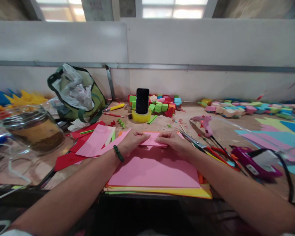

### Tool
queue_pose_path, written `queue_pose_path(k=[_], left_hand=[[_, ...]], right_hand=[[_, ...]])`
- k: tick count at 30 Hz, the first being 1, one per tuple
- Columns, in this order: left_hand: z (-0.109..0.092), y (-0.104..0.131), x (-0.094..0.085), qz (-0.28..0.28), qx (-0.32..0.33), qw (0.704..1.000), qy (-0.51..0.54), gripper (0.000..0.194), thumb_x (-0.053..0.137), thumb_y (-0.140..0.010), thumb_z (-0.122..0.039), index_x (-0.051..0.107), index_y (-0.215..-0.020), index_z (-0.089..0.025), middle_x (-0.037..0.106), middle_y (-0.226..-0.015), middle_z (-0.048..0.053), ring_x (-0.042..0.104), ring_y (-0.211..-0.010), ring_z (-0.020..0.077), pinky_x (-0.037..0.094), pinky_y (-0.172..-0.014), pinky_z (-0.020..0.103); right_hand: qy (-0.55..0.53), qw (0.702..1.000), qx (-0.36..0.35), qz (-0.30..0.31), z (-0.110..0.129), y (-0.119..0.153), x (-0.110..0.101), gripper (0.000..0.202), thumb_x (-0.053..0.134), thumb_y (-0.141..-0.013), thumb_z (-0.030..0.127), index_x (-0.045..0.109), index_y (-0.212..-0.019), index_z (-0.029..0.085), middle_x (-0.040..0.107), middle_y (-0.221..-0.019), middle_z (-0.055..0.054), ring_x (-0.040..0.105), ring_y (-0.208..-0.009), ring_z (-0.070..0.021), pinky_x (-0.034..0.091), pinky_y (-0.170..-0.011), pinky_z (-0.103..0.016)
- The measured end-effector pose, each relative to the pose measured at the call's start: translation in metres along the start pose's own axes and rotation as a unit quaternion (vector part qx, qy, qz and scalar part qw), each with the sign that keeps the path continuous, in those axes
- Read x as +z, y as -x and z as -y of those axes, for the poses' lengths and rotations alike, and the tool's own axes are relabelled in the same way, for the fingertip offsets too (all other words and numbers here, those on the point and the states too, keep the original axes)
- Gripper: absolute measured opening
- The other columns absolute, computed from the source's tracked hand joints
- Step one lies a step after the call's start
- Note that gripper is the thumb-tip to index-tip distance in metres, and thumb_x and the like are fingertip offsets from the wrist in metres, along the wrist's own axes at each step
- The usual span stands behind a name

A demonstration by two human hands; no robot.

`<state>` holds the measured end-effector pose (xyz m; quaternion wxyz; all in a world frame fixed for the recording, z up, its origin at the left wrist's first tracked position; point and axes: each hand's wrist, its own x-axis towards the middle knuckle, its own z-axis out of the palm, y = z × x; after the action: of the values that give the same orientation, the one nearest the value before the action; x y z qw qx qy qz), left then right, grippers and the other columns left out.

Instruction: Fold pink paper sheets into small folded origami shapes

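A small folded piece of pink paper is pinched between my two hands, over a stack of coloured sheets. My left hand grips its left end with thumb and fingers; a dark green beaded bracelet circles that wrist. On the right end, my right hand holds the paper in the same way. Beneath them lies a large pink sheet on top, with yellow and orange sheets showing at the stack's edges. Pink and red paper pieces lie to the left of my left hand.
Scissors, a pink glue gun and a purple device lie at the right. A phone stands in yellow tape ahead, before coloured paper blocks. A glass jar and green bag stand left.
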<state>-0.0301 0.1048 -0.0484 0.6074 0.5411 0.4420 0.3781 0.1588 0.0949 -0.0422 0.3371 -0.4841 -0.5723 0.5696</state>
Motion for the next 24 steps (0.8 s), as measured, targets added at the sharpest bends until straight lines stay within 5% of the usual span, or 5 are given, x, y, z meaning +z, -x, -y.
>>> queue_pose_path(k=[7, 11, 17, 21, 24], left_hand=[[0.007, -0.007, -0.006, -0.015, -0.017, 1.0, 0.01, 0.047, 0.078, -0.063, -0.045, 0.064, -0.094, -0.012, 0.061, -0.061, 0.001, 0.059, -0.049, 0.0118, 0.047, -0.042, 0.02], [0.007, -0.008, -0.007, -0.019, -0.016, 1.0, -0.002, 0.074, 0.076, -0.065, -0.035, 0.045, -0.13, -0.016, 0.065, -0.067, 0.001, 0.06, -0.05, 0.0135, 0.052, -0.044, 0.025], [0.003, -0.011, -0.01, -0.064, 0.047, 0.992, -0.097, 0.07, 0.071, -0.071, -0.031, 0.042, -0.132, -0.014, 0.064, -0.075, 0.002, 0.061, -0.052, 0.0126, 0.05, -0.048, 0.024], [-0.013, -0.006, -0.016, -0.165, 0.196, 0.927, -0.274, 0.053, 0.066, -0.075, -0.035, 0.055, -0.123, -0.014, 0.066, -0.088, 0.006, 0.062, -0.061, 0.0134, 0.049, -0.058, 0.025], [-0.03, 0.014, -0.014, -0.167, 0.23, 0.908, -0.307, 0.039, 0.064, -0.078, -0.034, 0.064, -0.112, -0.017, 0.068, -0.093, 0.007, 0.062, -0.068, 0.0147, 0.049, -0.064, 0.026]], right_hand=[[0.039, 0.996, -0.064, -0.042, -0.006, -0.01, -0.002, 0.034, 0.073, -0.064, 0.046, 0.061, -0.061, 0.014, 0.05, -0.051, 0.004, 0.041, -0.046, -0.0062, 0.028, -0.043, -0.02], [0.039, 0.992, -0.091, -0.073, -0.015, -0.016, -0.003, 0.035, 0.071, -0.065, 0.049, 0.062, -0.063, 0.015, 0.05, -0.05, 0.004, 0.039, -0.043, -0.0061, 0.026, -0.039, -0.02], [0.041, 0.984, -0.128, -0.115, -0.015, -0.016, -0.004, 0.035, 0.066, -0.07, 0.051, 0.061, -0.067, 0.016, 0.056, -0.053, 0.001, 0.045, -0.04, -0.0095, 0.032, -0.036, -0.022], [0.039, 0.977, -0.172, -0.122, -0.013, -0.018, -0.007, 0.036, 0.07, -0.067, 0.051, 0.061, -0.063, 0.017, 0.057, -0.054, 0.0, 0.051, -0.048, -0.0124, 0.041, -0.045, -0.025], [0.028, 0.978, -0.174, -0.109, -0.016, -0.021, -0.008, 0.037, 0.071, -0.065, 0.053, 0.061, -0.061, 0.017, 0.055, -0.052, 0.0, 0.052, -0.048, -0.0133, 0.046, -0.048, -0.027]])
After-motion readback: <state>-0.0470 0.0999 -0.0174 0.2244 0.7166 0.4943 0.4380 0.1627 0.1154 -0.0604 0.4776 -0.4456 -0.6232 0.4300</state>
